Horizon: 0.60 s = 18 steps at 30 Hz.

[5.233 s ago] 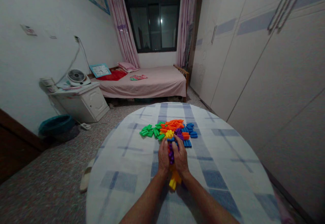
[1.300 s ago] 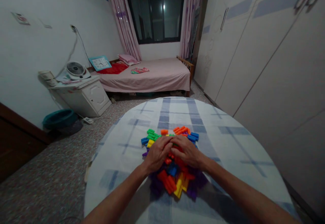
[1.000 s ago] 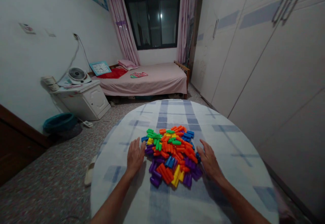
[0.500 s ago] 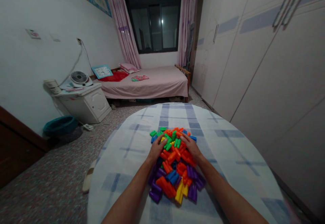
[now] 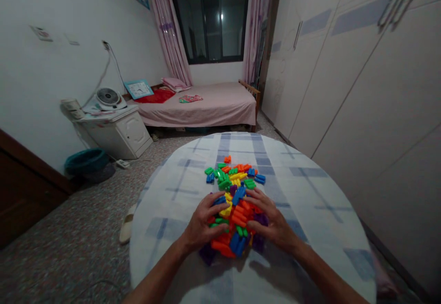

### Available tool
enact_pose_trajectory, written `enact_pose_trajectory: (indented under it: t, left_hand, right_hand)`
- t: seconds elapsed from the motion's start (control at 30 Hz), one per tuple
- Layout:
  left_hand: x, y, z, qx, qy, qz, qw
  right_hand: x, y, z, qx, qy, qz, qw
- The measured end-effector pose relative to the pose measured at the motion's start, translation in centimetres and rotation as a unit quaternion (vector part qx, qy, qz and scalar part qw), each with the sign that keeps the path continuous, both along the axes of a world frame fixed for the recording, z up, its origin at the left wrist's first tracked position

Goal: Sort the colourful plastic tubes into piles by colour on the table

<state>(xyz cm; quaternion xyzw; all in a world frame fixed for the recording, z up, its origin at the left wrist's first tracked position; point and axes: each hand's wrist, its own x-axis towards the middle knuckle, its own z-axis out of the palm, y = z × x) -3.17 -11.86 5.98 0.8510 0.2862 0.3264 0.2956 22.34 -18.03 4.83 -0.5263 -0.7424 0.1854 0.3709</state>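
A heap of small plastic blocks [image 5: 234, 203] in orange, green, blue, yellow and purple lies in the middle of a round table [image 5: 310, 212] covered with a blue-checked white cloth. My left hand [image 5: 201, 223] cups the heap's near left side, fingers curled over the blocks. My right hand [image 5: 270, 221] cups the near right side the same way. Between both hands sits a raised mound of blocks. Looser blocks spread beyond my fingertips toward the table's far side.
Past the table stands a pink-covered bed [image 5: 206, 104] under a dark window. A white cabinet [image 5: 115, 129] with a small fan is at the left wall, a teal basin [image 5: 86, 161] on the floor beside it. White wardrobe doors [image 5: 344, 74] line the right.
Over the last second my hands went from the heap's outer sides to its far part, then drew back toward me, raking blocks into a mound. Blocks at the far end are now spread out.
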Motion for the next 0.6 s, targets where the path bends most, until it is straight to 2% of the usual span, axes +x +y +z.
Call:
enact_pose_trajectory:
  t: [0.07, 0.17, 0.23, 0.3, 0.43, 0.6]
  left_hand:
    - [-1.5, -1.1, -1.2, 0.001, 0.046, 0.03, 0.998]
    - [-3.2, -2.5, -3.9, 0.014, 0.113, 0.052, 0.992]
    - [-3.4, -3.3, -5.5, 0.041, 0.131, 0.058, 0.989]
    - [-2.9, -3.7, -6.4, 0.058, 0.123, 0.072, 0.988]
    - [-0.3, -3.0, -6.3, 0.026, 0.078, 0.096, 0.992]
    - [2.6, -0.4, -6.5, 0.029, 0.003, 0.164, 0.986]
  right_hand:
    - [1.1, -2.3, -1.6, -0.012, -0.061, -0.05, 0.997]
    - [1.7, -5.2, -4.8, -0.025, -0.124, -0.102, 0.987]
    - [1.0, -6.3, -6.5, -0.03, -0.145, -0.112, 0.983]
    - [-0.5, -6.2, -7.5, -0.029, -0.154, -0.114, 0.981]
    - [-3.0, -3.3, -7.4, 0.009, -0.133, -0.126, 0.983]
    - [-3.3, 0.7, -6.1, 0.035, -0.079, -0.127, 0.988]
